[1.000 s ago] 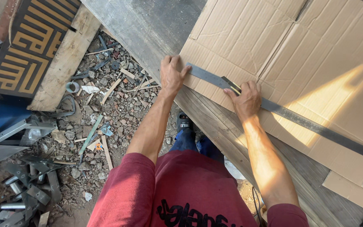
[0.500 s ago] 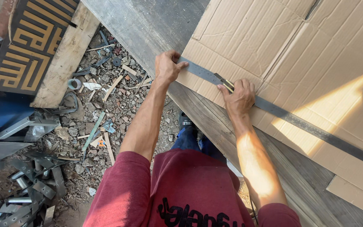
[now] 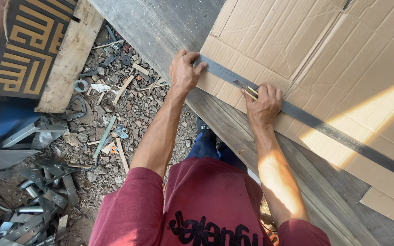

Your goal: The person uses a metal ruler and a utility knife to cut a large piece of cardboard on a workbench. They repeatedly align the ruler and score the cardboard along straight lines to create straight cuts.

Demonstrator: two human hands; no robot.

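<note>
Left hand [image 3: 184, 72] presses flat on a long steel ruler [image 3: 315, 123] across cardboard [image 3: 324, 59]; right hand [image 3: 263, 107] grips a yellow-handled cutter [image 3: 251, 92] beside it.

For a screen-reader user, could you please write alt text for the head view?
Left hand pins the end of a long metal ruler on flattened cardboard over a wooden bench; right hand guides a yellow-handled tool along it.
</note>
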